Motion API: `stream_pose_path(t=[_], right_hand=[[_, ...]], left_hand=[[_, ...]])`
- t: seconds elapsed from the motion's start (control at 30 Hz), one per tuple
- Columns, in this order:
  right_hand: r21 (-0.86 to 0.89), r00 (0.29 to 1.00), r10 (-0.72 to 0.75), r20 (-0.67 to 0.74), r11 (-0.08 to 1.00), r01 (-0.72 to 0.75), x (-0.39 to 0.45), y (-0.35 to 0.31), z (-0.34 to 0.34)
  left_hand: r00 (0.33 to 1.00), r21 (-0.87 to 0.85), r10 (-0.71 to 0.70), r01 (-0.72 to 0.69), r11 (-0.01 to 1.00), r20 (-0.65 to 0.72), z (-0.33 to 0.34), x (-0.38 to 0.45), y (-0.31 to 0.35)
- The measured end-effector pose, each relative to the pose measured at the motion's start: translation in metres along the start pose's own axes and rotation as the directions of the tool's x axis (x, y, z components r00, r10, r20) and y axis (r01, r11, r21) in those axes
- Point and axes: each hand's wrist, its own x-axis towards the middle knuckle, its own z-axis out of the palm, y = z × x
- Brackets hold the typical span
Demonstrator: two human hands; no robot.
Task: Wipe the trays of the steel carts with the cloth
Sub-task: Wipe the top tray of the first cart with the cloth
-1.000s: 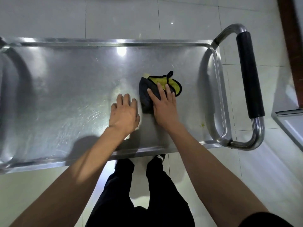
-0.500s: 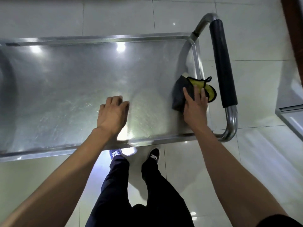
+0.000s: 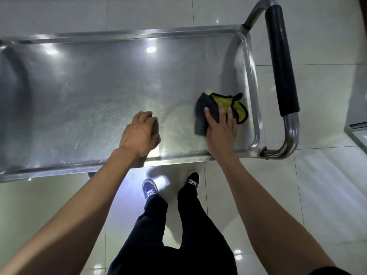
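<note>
A pale tiled floor point(image 3: 327, 185) fills the view beneath everything, glossy and spotted with light reflections. Across the upper half stretches the top tray point(image 3: 89, 92) of a steel cart, a long shallow pan with a raised rim all round, its scuffed bottom mirroring ceiling lamps; its left end runs out of view. Beyond the tray's right end rises the cart's handle point(image 3: 282, 62), a bent steel tube sleeved in black padding along its straight run, joined to the cart at the tray's far right and near right corners. At the picture's right edge shows a corner of a second steel piece point(image 3: 357, 132), too little of it to tell what it is. Below the tray's near edge the person's dark trousers point(image 3: 178, 235) lead down to two dark shoes with white laces point(image 3: 150, 188) on the tiles. The cloth point(image 3: 206, 112), dark grey with a yellow side and black binding, lies bunched on the tray bottom close to the right rim, nearer the near right corner than the far one. The right hand point(image 3: 221, 130) lies flat upon it, fingers straight and spread, pressing it to the steel. The left hand point(image 3: 140, 133) sits near the middle of the tray's near edge, fingers curled under loosely, grasping nothing; whether it touches the steel I cannot tell.
</note>
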Motion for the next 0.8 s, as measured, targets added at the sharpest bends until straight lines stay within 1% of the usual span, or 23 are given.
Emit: stream_pose_path(t=[0.03, 0.07, 0.13, 0.2, 0.3, 0.37, 0.43, 0.57, 0.7, 0.8], right_hand=[[-0.007, 1.0, -0.026, 0.003, 1.0, 0.026, -0.005, -0.016, 0.005], [-0.013, 0.998, -0.057, 0.018, 0.998, 0.057, -0.009, -0.032, 0.01], [-0.01, 0.993, -0.109, 0.046, 0.994, 0.11, -0.017, -0.062, 0.019], [0.022, 0.988, -0.149, 0.048, 0.989, 0.148, -0.023, -0.089, 0.026], [0.042, 0.976, -0.209, 0.059, 0.978, 0.207, -0.029, -0.114, 0.034], [0.027, 0.97, -0.235, 0.067, 0.972, 0.234, -0.031, -0.12, 0.035], [0.019, 0.967, -0.25, 0.059, 0.968, 0.249, -0.032, -0.119, 0.034], [0.018, 0.965, -0.261, 0.04, 0.965, 0.26, -0.034, -0.11, 0.029], [0.026, 0.974, -0.215, 0.067, 0.977, 0.213, -0.037, -0.078, 0.02], [0.037, 0.987, -0.158, 0.032, 0.987, 0.156, -0.039, -0.032, 0.008]], left_hand=[[1.0, -0.024, 0.008, -0.008, 1.0, -0.013, 0.0, -0.005, -0.006], [0.999, -0.005, 0.013, -0.013, 1.0, -0.032, 0.002, -0.012, -0.01], [0.996, 0.143, 0.045, -0.035, 0.989, -0.072, 0.008, -0.023, -0.016], [0.993, 0.214, 0.063, -0.042, 0.976, -0.097, 0.013, -0.032, -0.018], [0.993, 0.206, 0.068, -0.047, 0.977, -0.096, 0.018, -0.035, -0.024], [0.997, 0.177, 0.058, -0.049, 0.983, -0.049, 0.022, -0.037, -0.028], [0.999, 0.167, 0.052, -0.05, 0.985, -0.01, 0.024, -0.039, -0.031], [0.998, 0.237, 0.057, -0.056, 0.97, 0.005, 0.025, -0.039, -0.028], [0.998, 0.239, 0.017, -0.001, 0.971, -0.065, 0.025, -0.039, -0.014], [0.988, 0.152, 0.045, -0.023, 0.988, -0.146, 0.031, -0.044, 0.001]])
